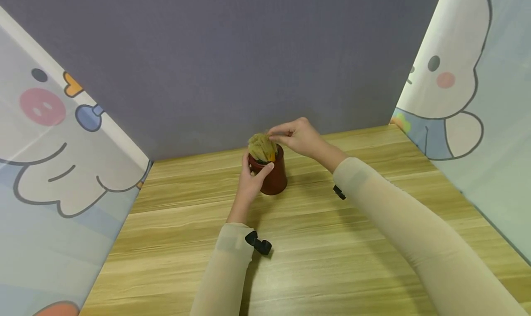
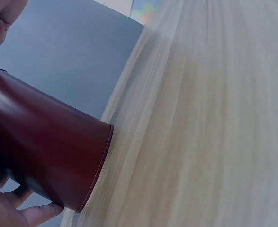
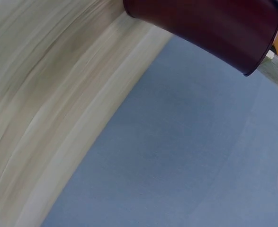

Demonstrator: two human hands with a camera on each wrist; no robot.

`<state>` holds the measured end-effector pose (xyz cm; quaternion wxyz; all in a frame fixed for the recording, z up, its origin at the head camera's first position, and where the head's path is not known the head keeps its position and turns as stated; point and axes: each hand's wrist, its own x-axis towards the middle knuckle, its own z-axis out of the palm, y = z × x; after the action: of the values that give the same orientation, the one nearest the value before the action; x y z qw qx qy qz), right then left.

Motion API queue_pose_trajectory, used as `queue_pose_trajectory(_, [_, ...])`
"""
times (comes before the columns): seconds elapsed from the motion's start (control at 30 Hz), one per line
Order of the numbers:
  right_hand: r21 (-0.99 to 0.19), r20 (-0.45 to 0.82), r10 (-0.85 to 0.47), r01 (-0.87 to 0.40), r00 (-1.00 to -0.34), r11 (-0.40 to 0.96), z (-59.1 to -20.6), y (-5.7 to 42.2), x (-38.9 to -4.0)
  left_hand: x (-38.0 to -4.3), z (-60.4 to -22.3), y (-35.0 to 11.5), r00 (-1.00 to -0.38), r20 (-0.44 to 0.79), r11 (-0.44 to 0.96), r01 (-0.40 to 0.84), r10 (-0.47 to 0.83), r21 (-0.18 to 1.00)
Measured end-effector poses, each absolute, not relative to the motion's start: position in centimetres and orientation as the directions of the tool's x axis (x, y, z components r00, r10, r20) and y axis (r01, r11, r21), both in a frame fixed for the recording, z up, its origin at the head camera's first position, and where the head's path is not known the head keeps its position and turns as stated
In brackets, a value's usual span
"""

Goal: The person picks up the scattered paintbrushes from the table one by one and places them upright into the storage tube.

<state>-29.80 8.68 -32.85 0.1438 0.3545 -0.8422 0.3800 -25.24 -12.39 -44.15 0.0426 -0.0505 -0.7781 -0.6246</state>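
Observation:
A dark red cylindrical container (image 1: 274,180) stands upright on the table, its side filling much of the left wrist view. Pale yellow bristles of a brush (image 1: 261,146) stick up out of its mouth, beside a small orange part. In the right wrist view the brush (image 3: 277,71) shows a metal band and an orange handle end at the rim. My left hand (image 1: 250,182) grips the container from the left, thumb along its near rim. With thumb and forefinger, my right hand (image 1: 300,136) pinches at the upper right edge of the bristles; its fingertips are partly hidden.
The wood-grain table (image 1: 311,242) runs up to a grey panel (image 1: 249,67) close behind the container. Cartoon-printed sheets (image 1: 448,76) stand at both sides. Black straps (image 1: 259,243) sit at the wrists over pale sleeves.

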Motion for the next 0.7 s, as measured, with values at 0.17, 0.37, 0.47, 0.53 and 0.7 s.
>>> queue_pose_trajectory(0.17, [-0.511,0.507,-0.496,-0.709,-0.705,0.486,-32.8,8.9,-29.7,-25.2,-44.1,-12.4,-0.993,0.119,0.224,0.120,0.017,0.967])
queue_pose_trajectory(0.37, [-0.450,0.489,-0.550,-0.735,-0.678,0.507,-32.1,8.5,-29.1,-25.1,-44.2,-12.7,-0.994,0.111,0.225,0.112,0.020,0.968])
queue_pose_trajectory(0.47, [-0.457,0.432,-0.551,-0.700,-0.714,0.549,-32.0,8.0,-28.9,-25.1,-43.9,-12.8,-0.996,0.081,0.211,0.087,0.037,0.974])
queue_pose_trajectory(0.53, [-0.477,0.385,-0.540,-0.662,-0.749,0.578,-32.1,7.8,-28.7,-25.1,-43.8,-12.8,-0.996,0.073,0.196,0.081,0.047,0.977])
queue_pose_trajectory(0.7, [-0.520,0.333,-0.543,-0.630,-0.771,0.577,-32.6,7.3,-28.4,-25.2,-44.1,-12.7,-0.993,0.105,0.184,0.113,0.052,0.977])
